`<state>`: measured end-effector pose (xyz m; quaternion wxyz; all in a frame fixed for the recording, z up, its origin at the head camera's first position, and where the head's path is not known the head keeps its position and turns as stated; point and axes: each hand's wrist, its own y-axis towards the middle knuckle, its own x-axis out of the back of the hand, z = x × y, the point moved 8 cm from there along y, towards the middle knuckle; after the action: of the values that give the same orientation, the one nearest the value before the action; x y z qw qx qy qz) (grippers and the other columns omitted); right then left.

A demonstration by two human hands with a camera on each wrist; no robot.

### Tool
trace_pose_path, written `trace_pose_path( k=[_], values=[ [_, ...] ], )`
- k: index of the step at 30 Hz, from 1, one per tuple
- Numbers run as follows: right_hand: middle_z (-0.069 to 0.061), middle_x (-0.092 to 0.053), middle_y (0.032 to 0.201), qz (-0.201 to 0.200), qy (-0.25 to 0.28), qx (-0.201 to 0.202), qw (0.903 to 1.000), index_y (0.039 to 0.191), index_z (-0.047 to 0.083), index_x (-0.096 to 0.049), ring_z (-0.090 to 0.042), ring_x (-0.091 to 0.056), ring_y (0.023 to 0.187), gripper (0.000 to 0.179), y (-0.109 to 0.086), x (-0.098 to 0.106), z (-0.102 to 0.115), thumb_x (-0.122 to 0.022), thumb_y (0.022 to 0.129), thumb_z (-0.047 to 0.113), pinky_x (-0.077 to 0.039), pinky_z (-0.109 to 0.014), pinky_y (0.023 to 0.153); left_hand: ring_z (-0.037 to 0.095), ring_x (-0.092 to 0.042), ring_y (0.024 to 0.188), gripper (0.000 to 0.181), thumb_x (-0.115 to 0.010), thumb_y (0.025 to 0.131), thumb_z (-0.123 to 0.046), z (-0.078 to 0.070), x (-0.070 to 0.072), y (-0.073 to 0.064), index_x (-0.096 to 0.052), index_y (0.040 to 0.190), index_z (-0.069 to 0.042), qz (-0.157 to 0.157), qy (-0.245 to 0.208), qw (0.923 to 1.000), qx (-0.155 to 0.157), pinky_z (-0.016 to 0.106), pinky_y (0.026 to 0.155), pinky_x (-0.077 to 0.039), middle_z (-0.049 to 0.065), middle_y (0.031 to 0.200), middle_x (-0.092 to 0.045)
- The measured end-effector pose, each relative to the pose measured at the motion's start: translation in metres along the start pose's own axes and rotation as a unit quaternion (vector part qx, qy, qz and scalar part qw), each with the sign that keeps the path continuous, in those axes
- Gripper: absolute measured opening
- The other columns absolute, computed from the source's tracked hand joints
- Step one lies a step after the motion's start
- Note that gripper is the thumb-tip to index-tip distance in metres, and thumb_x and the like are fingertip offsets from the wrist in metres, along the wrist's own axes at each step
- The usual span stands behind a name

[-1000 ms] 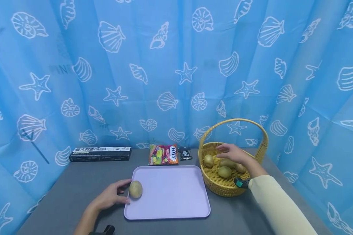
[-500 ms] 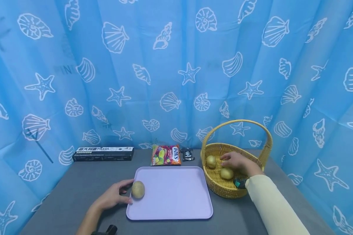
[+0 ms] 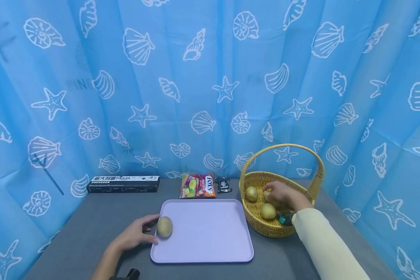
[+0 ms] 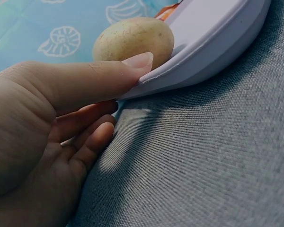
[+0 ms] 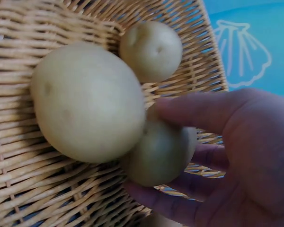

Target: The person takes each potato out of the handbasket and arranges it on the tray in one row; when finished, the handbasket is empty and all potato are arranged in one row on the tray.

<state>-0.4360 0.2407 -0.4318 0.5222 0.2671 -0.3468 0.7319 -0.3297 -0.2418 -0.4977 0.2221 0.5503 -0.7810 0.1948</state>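
In the head view my left hand (image 3: 136, 233) rests at the left edge of a lilac tray (image 3: 210, 233), beside a potato (image 3: 165, 226) lying on it. The left wrist view has the thumb touching the tray's rim (image 4: 194, 66), with the other fingers loosely bent outside it. Inside a yellow wicker basket (image 3: 269, 232), my right hand (image 3: 283, 194) grips a potato (image 5: 158, 146) between thumb and fingers. A larger-looking potato (image 5: 87, 101) and another potato (image 5: 151, 49) lie close by in the right wrist view. Part of the gripped potato is hidden by the hand.
The basket's tall handle (image 3: 283, 145) arches over the right side. Behind the tray lie a FOX'S candy bag (image 3: 197, 185), a small black packet (image 3: 224, 184) and a long pasta box (image 3: 123, 184). A blue shell-print curtain (image 3: 210, 97) hangs behind the grey table (image 3: 101, 217).
My right hand has reached lower into the basket and taken hold of a potato. A neighbouring potato has shifted slightly. The left hand stays at the tray edge; the head view has shifted a little.
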Motion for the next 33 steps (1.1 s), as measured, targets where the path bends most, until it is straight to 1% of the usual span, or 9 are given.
trace_pose_path(
  k=[1,5,9,15,18,22,26,30,33],
  values=[
    [-0.014,-0.057,0.092,-0.004,0.001,0.012,0.9999,0.123,0.001,-0.060,-0.022,-0.051,0.068,0.045,-0.001,0.002,0.003,-0.057,0.077,-0.003,-0.048,-0.034,0.055,0.043,-0.047,0.123,0.085,-0.084,0.074,-0.031,0.000,0.000,0.000,-0.044,0.144,-0.003,-0.001,0.001,1.0000,0.002,0.056,0.099,-0.043,0.024,0.144,-0.043],
    [-0.021,-0.059,0.104,-0.018,-0.021,0.094,0.9952,0.117,-0.004,-0.059,-0.031,-0.058,0.085,0.036,-0.007,0.010,0.023,-0.058,0.082,0.001,-0.052,-0.038,0.059,0.042,-0.049,0.121,0.085,-0.084,0.074,-0.031,0.001,0.001,-0.001,-0.045,0.144,-0.003,-0.003,0.004,1.0000,0.006,0.056,0.098,-0.043,0.024,0.143,-0.044],
    [-0.023,-0.059,0.117,-0.028,-0.018,0.144,0.9891,0.120,-0.003,-0.059,-0.033,-0.058,0.098,0.033,-0.015,0.013,0.041,-0.059,0.088,0.005,-0.053,-0.037,0.065,0.042,-0.050,0.120,0.086,-0.084,0.074,-0.031,0.002,0.001,-0.001,-0.044,0.145,-0.004,-0.002,0.004,0.9999,0.010,0.056,0.098,-0.043,0.024,0.144,-0.044],
    [-0.020,-0.058,0.121,-0.046,0.028,0.184,0.9814,0.123,0.004,-0.063,-0.026,-0.059,0.092,0.032,-0.037,0.012,0.060,-0.063,0.092,0.010,-0.053,-0.035,0.069,0.043,-0.049,0.122,0.085,-0.084,0.074,-0.031,0.002,0.000,0.000,-0.044,0.144,-0.002,0.001,0.009,1.0000,0.001,0.055,0.098,-0.044,0.024,0.143,-0.044],
    [-0.019,-0.058,0.123,-0.065,0.027,0.203,0.9766,0.125,0.005,-0.062,-0.026,-0.059,0.093,0.040,-0.050,0.010,0.067,-0.070,0.087,0.011,-0.053,-0.036,0.072,0.043,-0.048,0.122,0.085,-0.083,0.074,-0.031,0.001,-0.002,0.000,-0.044,0.144,-0.001,0.004,0.010,0.9999,-0.009,0.055,0.098,-0.044,0.025,0.143,-0.044],
    [-0.020,-0.055,0.130,-0.082,0.005,0.221,0.9719,0.133,0.006,-0.056,-0.033,-0.058,0.102,0.061,-0.067,0.007,0.077,-0.079,0.076,0.009,-0.053,-0.042,0.077,0.042,-0.049,0.121,0.085,-0.083,0.075,-0.031,0.000,-0.003,0.000,-0.044,0.144,-0.002,0.007,0.005,0.9999,-0.008,0.055,0.097,-0.044,0.024,0.143,-0.044],
    [-0.020,-0.051,0.131,-0.074,0.000,0.220,0.9726,0.138,0.010,-0.051,-0.038,-0.055,0.108,0.074,-0.082,-0.003,0.085,-0.080,0.071,0.004,-0.054,-0.040,0.077,0.042,-0.050,0.120,0.084,-0.083,0.075,-0.030,0.000,-0.003,0.000,-0.044,0.144,-0.002,0.005,0.005,1.0000,-0.004,0.055,0.097,-0.044,0.025,0.143,-0.044],
    [-0.017,-0.049,0.131,-0.070,0.006,0.229,0.9709,0.138,0.011,-0.051,-0.034,-0.054,0.108,0.074,-0.093,-0.019,0.095,-0.080,0.071,0.001,-0.056,-0.034,0.076,0.043,-0.050,0.120,0.084,-0.083,0.075,-0.028,-0.002,-0.001,-0.001,-0.044,0.144,-0.001,0.004,0.006,0.9999,-0.008,0.056,0.097,-0.044,0.025,0.143,-0.044],
    [-0.018,-0.047,0.133,-0.068,0.014,0.249,0.9659,0.137,0.009,-0.053,-0.035,-0.053,0.109,0.073,-0.098,-0.032,0.105,-0.081,0.071,0.000,-0.057,-0.030,0.076,0.042,-0.050,0.120,0.084,-0.083,0.075,-0.028,-0.001,0.000,-0.001,-0.044,0.144,-0.001,0.003,0.006,0.9999,-0.009,0.056,0.097,-0.044,0.025,0.143,-0.044]
  ],
)
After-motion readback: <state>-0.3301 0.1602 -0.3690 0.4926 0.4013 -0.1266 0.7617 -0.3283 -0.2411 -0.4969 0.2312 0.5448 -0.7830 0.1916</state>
